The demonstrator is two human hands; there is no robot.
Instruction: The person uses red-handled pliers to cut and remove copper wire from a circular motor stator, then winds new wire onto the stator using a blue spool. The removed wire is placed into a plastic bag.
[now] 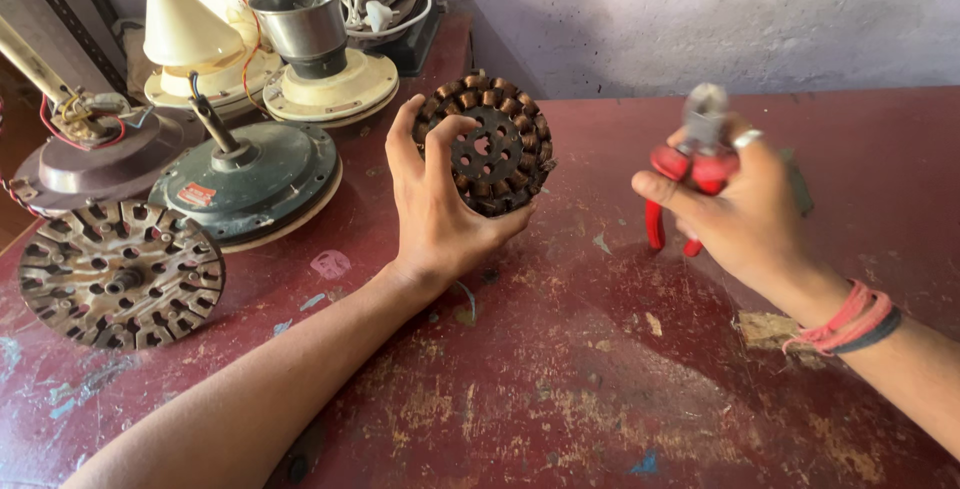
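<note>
Left hand (440, 204) grips the wound stator (487, 144) at frame centre — fingers curled round its rim, raised on edge above the red bench (600, 389). Looks heavy and rigid; copper windings are fragile, so hold by the steel core. Right hand (745, 209) is closed on red-handled pliers (690, 174) — centre right.

Your left hand (440, 211) holds the wound stator (488, 145) upright above the workbench (600, 369), centre. Your right hand (745, 211), well apart to the right, holds the pliers (690, 174). Left of the stator: fan motor housing (250, 181); before that, a perforated rotor disc (118, 274). Behind them, a metal cup (298, 24) on a round base (330, 89).
</note>
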